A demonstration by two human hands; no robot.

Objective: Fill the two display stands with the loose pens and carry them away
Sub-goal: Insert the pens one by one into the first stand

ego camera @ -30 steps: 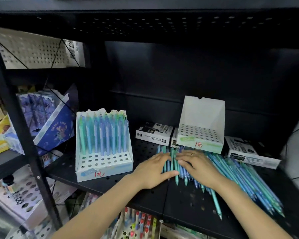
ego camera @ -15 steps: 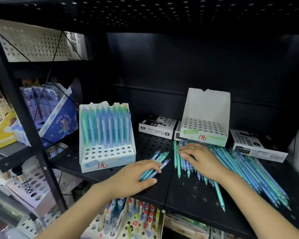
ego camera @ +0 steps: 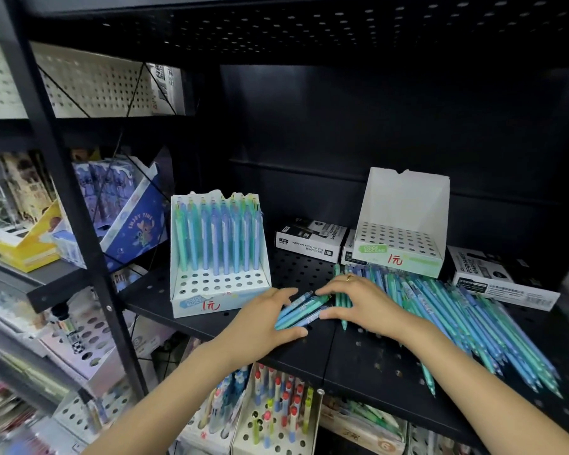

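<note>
My one head camera looked forward and down, close over the shelf (ego camera: 358, 362); no second view existed.

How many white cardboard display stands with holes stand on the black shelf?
2: one white cardboard display stand at left, its back rows holding pens; one at right, empty, behind the loose pens.
</note>
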